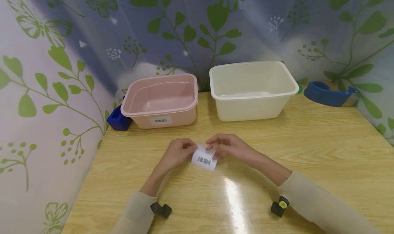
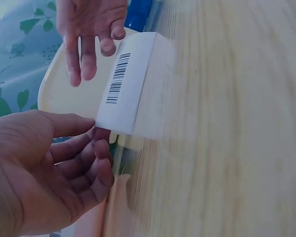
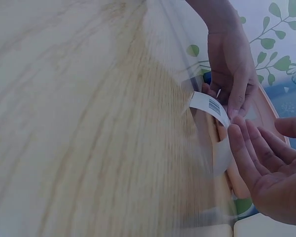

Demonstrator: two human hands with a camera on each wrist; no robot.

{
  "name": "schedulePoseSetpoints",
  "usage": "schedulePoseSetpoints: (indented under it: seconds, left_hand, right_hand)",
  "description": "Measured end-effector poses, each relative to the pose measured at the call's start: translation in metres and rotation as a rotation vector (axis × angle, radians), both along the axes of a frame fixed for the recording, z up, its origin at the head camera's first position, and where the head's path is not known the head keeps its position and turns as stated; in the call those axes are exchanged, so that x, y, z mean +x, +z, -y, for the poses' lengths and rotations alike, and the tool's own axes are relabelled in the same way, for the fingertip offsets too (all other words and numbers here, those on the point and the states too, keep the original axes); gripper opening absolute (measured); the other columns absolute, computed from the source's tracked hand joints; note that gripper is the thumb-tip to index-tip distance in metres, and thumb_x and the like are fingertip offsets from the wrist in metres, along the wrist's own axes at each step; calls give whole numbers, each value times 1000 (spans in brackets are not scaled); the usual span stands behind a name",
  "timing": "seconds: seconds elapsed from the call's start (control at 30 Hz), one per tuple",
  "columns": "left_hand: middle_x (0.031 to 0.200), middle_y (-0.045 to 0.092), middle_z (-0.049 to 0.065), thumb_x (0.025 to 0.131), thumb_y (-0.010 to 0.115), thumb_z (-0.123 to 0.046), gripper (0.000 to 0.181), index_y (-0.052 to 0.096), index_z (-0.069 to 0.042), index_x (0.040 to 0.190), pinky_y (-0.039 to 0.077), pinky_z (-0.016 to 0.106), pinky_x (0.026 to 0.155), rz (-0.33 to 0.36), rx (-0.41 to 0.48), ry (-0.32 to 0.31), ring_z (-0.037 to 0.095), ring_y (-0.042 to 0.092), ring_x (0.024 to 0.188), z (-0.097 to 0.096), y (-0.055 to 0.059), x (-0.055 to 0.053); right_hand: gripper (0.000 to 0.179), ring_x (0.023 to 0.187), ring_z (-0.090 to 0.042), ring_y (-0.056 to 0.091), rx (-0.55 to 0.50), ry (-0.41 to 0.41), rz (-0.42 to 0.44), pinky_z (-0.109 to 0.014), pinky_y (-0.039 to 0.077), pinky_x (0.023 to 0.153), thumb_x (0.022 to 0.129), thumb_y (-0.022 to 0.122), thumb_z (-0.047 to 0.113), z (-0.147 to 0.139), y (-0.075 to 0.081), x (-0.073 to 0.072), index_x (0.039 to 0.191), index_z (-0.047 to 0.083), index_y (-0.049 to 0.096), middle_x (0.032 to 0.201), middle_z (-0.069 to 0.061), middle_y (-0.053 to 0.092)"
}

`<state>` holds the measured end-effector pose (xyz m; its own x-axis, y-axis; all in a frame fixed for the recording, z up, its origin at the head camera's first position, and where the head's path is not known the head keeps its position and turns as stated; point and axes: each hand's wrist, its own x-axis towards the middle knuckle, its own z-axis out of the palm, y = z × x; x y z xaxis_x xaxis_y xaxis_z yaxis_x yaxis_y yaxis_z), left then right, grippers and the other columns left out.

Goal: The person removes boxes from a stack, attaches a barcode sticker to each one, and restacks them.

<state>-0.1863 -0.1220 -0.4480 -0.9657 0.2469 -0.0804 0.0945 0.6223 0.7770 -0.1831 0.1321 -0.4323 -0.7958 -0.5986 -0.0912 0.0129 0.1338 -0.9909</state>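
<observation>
A white barcode label (image 1: 204,160) is held up over the table between the two hands, its strip bending in a curve in the right wrist view. My left hand (image 1: 178,153) pinches one corner between thumb and forefinger, the other fingers loosely bent, as the left wrist view shows. On the label's other side is my right hand (image 1: 231,147). Its fingers (image 3: 246,148) are nearly straight and close to the label's edge, with the thumb held apart. Whether those fingertips touch the label is hard to tell.
A pink basin (image 1: 160,119) with a barcode label on its front stands back left, and a cream basin (image 1: 249,109) stands back right. A dark blue box (image 1: 119,119) sits left of the pink one. A blue tape dispenser (image 1: 327,95) lies at far right, by the patterned curtain.
</observation>
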Motion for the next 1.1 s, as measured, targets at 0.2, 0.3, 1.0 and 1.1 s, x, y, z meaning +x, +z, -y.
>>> schedulePoseSetpoints:
  seconds: [0.2, 0.3, 1.0, 1.1]
  left_hand:
    - [95, 76, 1, 98, 72, -18, 10, 79, -11, 99, 54, 29, 74, -31, 8, 0, 15, 67, 90, -4, 1, 1]
    - [95, 76, 2, 98, 71, -16, 10, 78, -10, 99, 54, 28, 72, -37, 43, 12, 15, 66, 87, -6, 4, 2]
    - [81, 71, 7, 97, 71, -9, 14, 70, 4, 102, 59, 38, 76, 144, 485, 40, 17, 68, 76, -16, 18, 8]
    - [82, 72, 8, 97, 70, -8, 12, 69, 4, 99, 58, 37, 75, 146, 493, 22, 19, 68, 77, -18, 17, 8]
  right_hand:
    - [37, 98, -33, 72, 44, 43, -17, -47, 62, 85, 105, 58, 16, -7, -1, 6, 137, -3, 60, 123, -20, 71]
    - [35, 98, -35, 72, 45, 75, -28, -46, 62, 83, 107, 56, 16, -9, 0, 10, 136, -4, 60, 123, -22, 70]
    - [33, 100, -37, 70, 10, 38, -44, -51, 61, 86, 104, 56, 8, -13, -4, 12, 134, -4, 62, 135, -31, 60]
    - [34, 101, -36, 70, -8, 12, -57, -50, 61, 87, 103, 56, 8, -12, -4, 12, 135, -5, 61, 137, -31, 59]
